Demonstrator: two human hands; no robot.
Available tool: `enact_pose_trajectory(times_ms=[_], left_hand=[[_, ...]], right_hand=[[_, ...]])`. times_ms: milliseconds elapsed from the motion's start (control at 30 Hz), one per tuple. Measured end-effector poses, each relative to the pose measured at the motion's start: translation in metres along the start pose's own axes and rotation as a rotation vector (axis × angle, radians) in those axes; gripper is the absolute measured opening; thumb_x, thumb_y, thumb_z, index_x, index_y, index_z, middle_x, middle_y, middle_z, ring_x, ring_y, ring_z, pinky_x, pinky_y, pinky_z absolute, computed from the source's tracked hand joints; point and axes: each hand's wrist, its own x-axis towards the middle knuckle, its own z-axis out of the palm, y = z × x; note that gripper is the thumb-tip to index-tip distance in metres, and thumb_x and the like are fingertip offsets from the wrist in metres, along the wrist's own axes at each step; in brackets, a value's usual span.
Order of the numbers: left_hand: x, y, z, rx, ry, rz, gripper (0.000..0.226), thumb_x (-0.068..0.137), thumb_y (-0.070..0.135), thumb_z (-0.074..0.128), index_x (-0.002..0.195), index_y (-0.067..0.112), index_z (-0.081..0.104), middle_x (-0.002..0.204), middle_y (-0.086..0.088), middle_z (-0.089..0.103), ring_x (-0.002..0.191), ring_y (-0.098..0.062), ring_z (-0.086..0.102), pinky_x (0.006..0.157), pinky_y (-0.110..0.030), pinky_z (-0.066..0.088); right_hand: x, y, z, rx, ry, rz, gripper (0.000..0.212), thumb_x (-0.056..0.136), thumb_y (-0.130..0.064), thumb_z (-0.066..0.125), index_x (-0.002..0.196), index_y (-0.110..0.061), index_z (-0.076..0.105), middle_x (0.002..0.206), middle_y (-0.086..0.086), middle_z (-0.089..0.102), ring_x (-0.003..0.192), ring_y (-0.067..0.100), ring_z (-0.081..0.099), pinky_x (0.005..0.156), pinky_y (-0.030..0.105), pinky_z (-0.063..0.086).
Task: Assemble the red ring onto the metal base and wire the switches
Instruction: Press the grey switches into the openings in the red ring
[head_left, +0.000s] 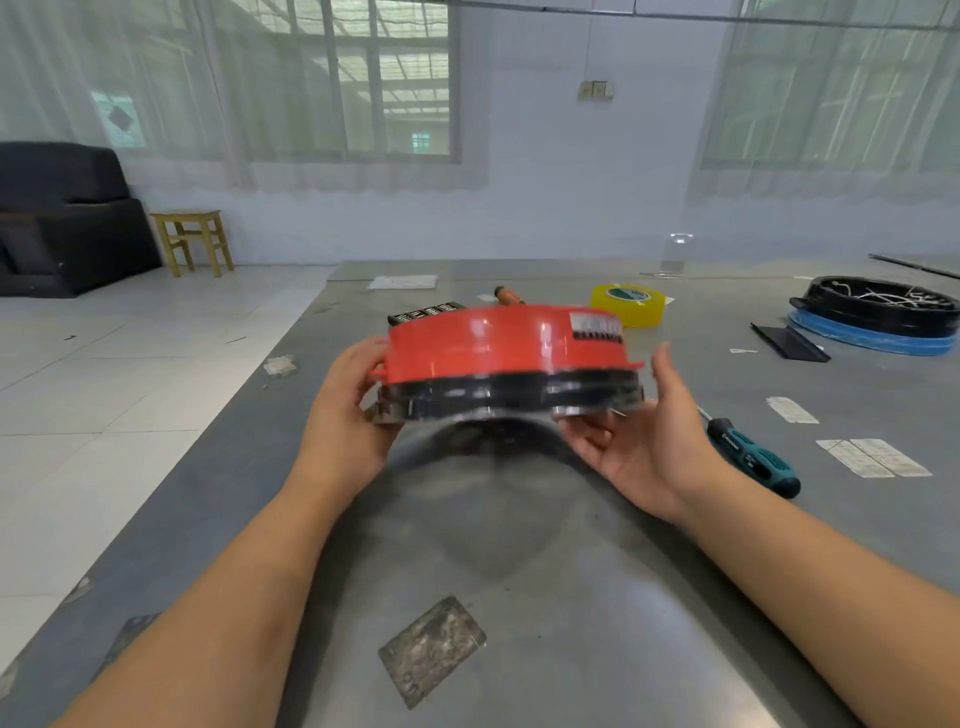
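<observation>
The red ring (483, 340) sits on top of a black band and the shiny metal base (395, 413), all lifted off the grey table (571, 597). A silver label shows on the ring's right side, and a row of black switches (423, 313) stands behind its left rim. My left hand (345, 410) grips the left side of the assembly, with fingers under the metal base. My right hand (649, 436) is under the right side, palm up; its fingertips touch the base's underside and its thumb stands free.
A teal-handled screwdriver (753, 457) lies to the right of my right hand. A yellow tape roll (628, 304) and an orange-handled tool (506, 295) lie behind the ring. A black tray of wires (878, 306) on a blue ring sits far right. White labels (872, 457) lie scattered.
</observation>
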Motion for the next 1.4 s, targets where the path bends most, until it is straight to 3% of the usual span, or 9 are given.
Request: enact_pose_trajectory(times_ms=[200, 333, 467, 633, 767, 933, 1000, 1267, 1400], left_hand=[[-0.001, -0.007, -0.003, -0.011, -0.114, -0.003, 0.085, 0.097, -0.016, 0.055, 0.143, 0.055, 0.046, 0.13, 0.017, 0.051, 0.114, -0.003, 0.057, 0.105, -0.03, 0.051], [-0.002, -0.012, -0.01, 0.052, -0.245, -0.151, 0.106, 0.095, -0.014, 0.055, 0.14, 0.079, 0.033, 0.113, 0.014, 0.063, 0.093, 0.01, 0.063, 0.085, -0.001, 0.044], [-0.001, -0.016, -0.019, 0.219, -0.312, -0.218, 0.105, 0.096, -0.011, 0.055, 0.149, 0.074, 0.021, 0.12, 0.028, 0.062, 0.1, 0.021, 0.061, 0.086, 0.001, 0.042], [0.002, -0.017, -0.015, -0.117, -0.189, -0.413, 0.068, 0.098, -0.017, 0.041, 0.139, 0.034, 0.061, 0.112, 0.001, 0.077, 0.077, -0.004, 0.074, 0.074, -0.013, 0.055], [0.005, -0.009, -0.006, -0.373, -0.09, -0.55, 0.051, 0.097, -0.007, 0.036, 0.12, 0.021, 0.073, 0.093, -0.005, 0.078, 0.07, -0.014, 0.066, 0.065, -0.022, 0.058], [0.001, -0.007, -0.003, -0.231, -0.115, -0.388, 0.026, 0.107, 0.024, 0.055, 0.126, 0.027, 0.072, 0.122, 0.01, 0.073, 0.114, -0.008, 0.066, 0.104, -0.028, 0.047], [-0.001, -0.007, -0.002, -0.148, -0.139, -0.367, 0.024, 0.107, 0.029, 0.057, 0.127, 0.029, 0.071, 0.127, 0.011, 0.069, 0.118, -0.004, 0.063, 0.099, -0.019, 0.044], [0.002, -0.009, -0.005, -0.129, -0.011, -0.369, 0.029, 0.103, 0.008, 0.055, 0.112, 0.027, 0.075, 0.117, 0.015, 0.066, 0.087, 0.002, 0.061, 0.076, -0.008, 0.043], [0.007, -0.003, -0.007, 0.038, 0.071, -0.285, 0.035, 0.098, 0.0, 0.055, 0.106, 0.028, 0.075, 0.135, 0.013, 0.062, 0.124, -0.003, 0.056, 0.105, -0.016, 0.04]], right_hand=[[-0.003, -0.007, -0.003, -0.047, -0.086, 0.118, 0.062, 0.088, -0.069, 0.056, 0.111, -0.017, 0.08, 0.124, 0.017, 0.071, 0.114, 0.036, 0.07, 0.092, 0.049, 0.059], [-0.002, -0.007, -0.006, -0.085, -0.069, 0.129, 0.051, 0.086, -0.054, 0.062, 0.1, -0.007, 0.078, 0.104, 0.018, 0.071, 0.093, 0.034, 0.072, 0.083, 0.046, 0.061], [-0.002, -0.008, -0.002, -0.142, -0.056, 0.12, 0.068, 0.085, -0.046, 0.058, 0.135, -0.001, 0.06, 0.127, 0.025, 0.061, 0.104, 0.038, 0.063, 0.092, 0.046, 0.055], [-0.002, -0.003, 0.003, -0.227, -0.012, 0.062, 0.069, 0.089, -0.046, 0.052, 0.138, 0.003, 0.052, 0.143, 0.032, 0.051, 0.108, 0.041, 0.062, 0.1, 0.048, 0.052], [-0.001, 0.006, 0.009, -0.474, 0.143, -0.087, 0.071, 0.088, -0.061, 0.045, 0.123, -0.003, 0.067, 0.116, 0.021, 0.073, 0.108, 0.036, 0.071, 0.103, 0.05, 0.053], [-0.002, 0.009, 0.007, -1.128, 0.237, -0.277, 0.078, 0.086, -0.078, 0.017, 0.091, -0.022, 0.07, 0.081, -0.008, 0.069, 0.082, 0.001, 0.061, 0.069, 0.023, 0.038], [0.001, 0.01, 0.004, -1.215, 0.236, -0.289, 0.071, 0.096, -0.07, 0.019, 0.089, -0.021, 0.069, 0.077, -0.013, 0.067, 0.077, -0.002, 0.059, 0.065, 0.018, 0.035], [0.003, 0.014, 0.003, -1.325, 0.142, -0.321, 0.075, 0.1, -0.069, 0.027, 0.131, -0.012, 0.065, 0.13, 0.007, 0.068, 0.119, 0.022, 0.061, 0.105, 0.04, 0.044], [-0.001, 0.013, 0.003, -1.261, 0.012, -0.396, 0.064, 0.097, -0.072, 0.026, 0.153, -0.041, 0.039, 0.143, -0.015, 0.056, 0.134, 0.009, 0.049, 0.112, 0.032, 0.035]])
